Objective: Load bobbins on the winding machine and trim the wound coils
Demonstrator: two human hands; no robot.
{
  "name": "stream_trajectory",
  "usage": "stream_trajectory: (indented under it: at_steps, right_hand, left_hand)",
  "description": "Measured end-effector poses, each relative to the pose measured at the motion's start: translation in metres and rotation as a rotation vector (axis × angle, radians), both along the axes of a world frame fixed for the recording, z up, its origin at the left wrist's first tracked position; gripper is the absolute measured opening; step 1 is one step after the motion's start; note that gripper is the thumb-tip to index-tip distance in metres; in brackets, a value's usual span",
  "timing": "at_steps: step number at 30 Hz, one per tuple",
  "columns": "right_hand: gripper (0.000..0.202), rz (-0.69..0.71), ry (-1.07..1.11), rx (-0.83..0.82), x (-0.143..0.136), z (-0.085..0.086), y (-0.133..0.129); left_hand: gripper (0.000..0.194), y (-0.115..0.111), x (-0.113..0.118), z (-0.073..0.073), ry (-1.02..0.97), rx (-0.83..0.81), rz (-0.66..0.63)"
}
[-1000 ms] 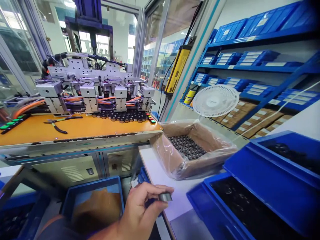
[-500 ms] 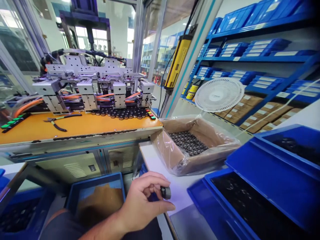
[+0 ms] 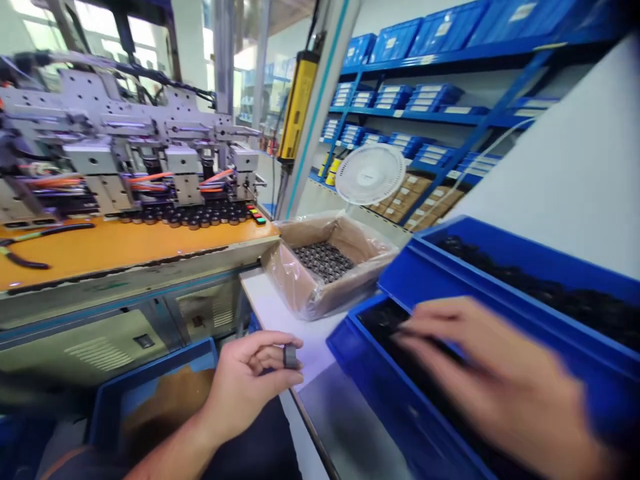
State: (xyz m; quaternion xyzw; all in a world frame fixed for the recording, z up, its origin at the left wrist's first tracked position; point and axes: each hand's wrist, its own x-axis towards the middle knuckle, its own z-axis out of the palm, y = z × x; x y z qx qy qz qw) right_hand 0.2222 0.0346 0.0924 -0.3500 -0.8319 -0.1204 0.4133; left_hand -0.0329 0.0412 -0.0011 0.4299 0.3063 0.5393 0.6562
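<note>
My left hand pinches a short black cylindrical part between thumb and fingers, above the edge of the white table. On the right, my right hand is over the lower blue bin, which holds dark parts. Its thumb and fingertips come together at the bin's far end. Motion blurs this hand, and whatever sits between the fingertips cannot be made out.
An upper blue bin with black parts stands behind the lower one. A plastic-lined carton holds many small parts. Left are an orange-topped machine bench with rows of black parts, pliers and a blue crate below.
My right hand has come into view over the lower blue bin. The view has turned to the right. My left hand still holds the black cylindrical part.
</note>
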Motion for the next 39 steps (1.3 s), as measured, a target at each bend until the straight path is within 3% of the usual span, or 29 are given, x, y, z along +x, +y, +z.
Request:
stream_trajectory:
  at_steps: [2, 5, 8, 19, 27, 34, 36, 39]
  right_hand:
    - [0.008, 0.11, -0.015, -0.136, -0.02, -0.026, -0.008]
    - [0.005, 0.255, 0.088, -0.174, -0.044, -0.061, -0.014]
    - [0.006, 0.305, 0.118, -0.171, -0.049, -0.075, -0.012]
    - [0.015, 0.249, 0.08, -0.114, -0.033, -0.065, -0.01]
    - [0.013, 0.304, 0.02, -0.026, -0.035, -0.063, -0.01]
    - [0.016, 0.34, -0.048, 0.098, -0.033, -0.063, -0.01]
    - [0.018, 0.345, -0.027, 0.076, -0.034, -0.062, -0.013]
    - [0.024, 0.353, 0.052, -0.05, -0.036, -0.061, -0.02]
  left_hand:
    - [0.035, -0.004, 0.006, 0.001, 0.043, 0.028, -0.039]
    - [0.035, -0.01, 0.015, 0.001, 0.069, 0.066, -0.093]
    - [0.038, -0.013, 0.023, 0.0, 0.058, 0.089, -0.121]
    - [0.049, -0.01, 0.027, -0.003, 0.02, 0.185, -0.078]
    - [0.046, -0.013, 0.023, 0.004, -0.051, 0.091, -0.189]
    - [0.036, -0.028, 0.043, -0.003, -0.132, 0.086, -0.044]
    - [0.041, -0.027, 0.042, -0.002, -0.068, 0.175, 0.008]
    - [0.05, -0.021, 0.028, 0.007, 0.24, 0.525, 0.114]
